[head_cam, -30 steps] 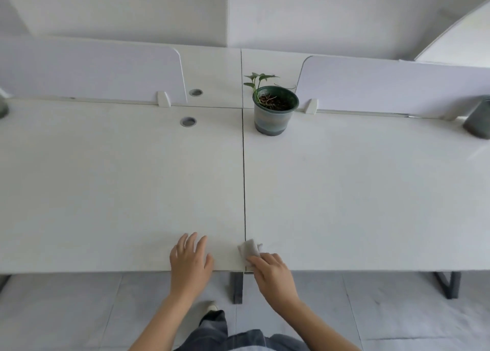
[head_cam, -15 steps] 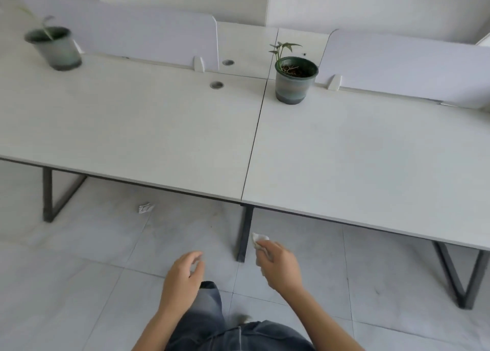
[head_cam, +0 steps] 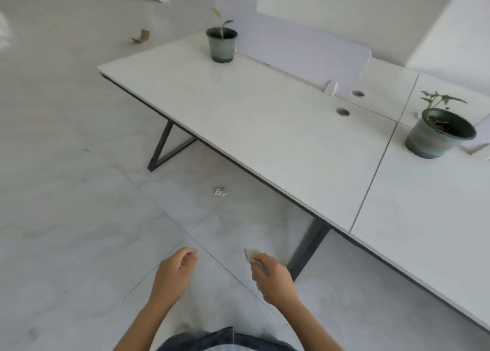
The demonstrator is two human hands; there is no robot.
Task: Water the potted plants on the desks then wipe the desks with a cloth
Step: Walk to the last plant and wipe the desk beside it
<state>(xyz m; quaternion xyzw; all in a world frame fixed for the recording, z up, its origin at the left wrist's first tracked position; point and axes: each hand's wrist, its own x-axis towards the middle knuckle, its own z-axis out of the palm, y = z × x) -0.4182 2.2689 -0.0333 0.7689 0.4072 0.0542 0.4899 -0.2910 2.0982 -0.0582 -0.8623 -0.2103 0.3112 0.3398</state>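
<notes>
Desk tops point(head_cam: 265, 117): plain white, thin dark edge. Desk legs point(head_cam: 161, 149): dark grey. Far pot point(head_cam: 222, 46) and right pot point(head_cam: 434, 138): grey-green horizontal bands, dark green rim. Leaves point(head_cam: 440, 99): green. Divider panel point(head_cam: 305, 53): pale lilac-white. Grommet point(head_cam: 342, 111): grey. Floor point(head_cam: 79, 191): light grey tiles, faint cloudy marbling. Cloth point(head_cam: 250, 254), near: off-white. Crumpled scrap point(head_cam: 220, 192) under desk: white. Far left scrap point(head_cam: 141, 36): brown. Trousers point(head_cam: 225, 341): blue denim.

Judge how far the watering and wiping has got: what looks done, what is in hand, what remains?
Done, probably: watering, since no can shows and the right hand grips the cloth. In hand: the cloth is over the floor, off the desk; the left hand is empty. Left: I cannot tell how much wiping remains around the far pot or near pot.
</notes>
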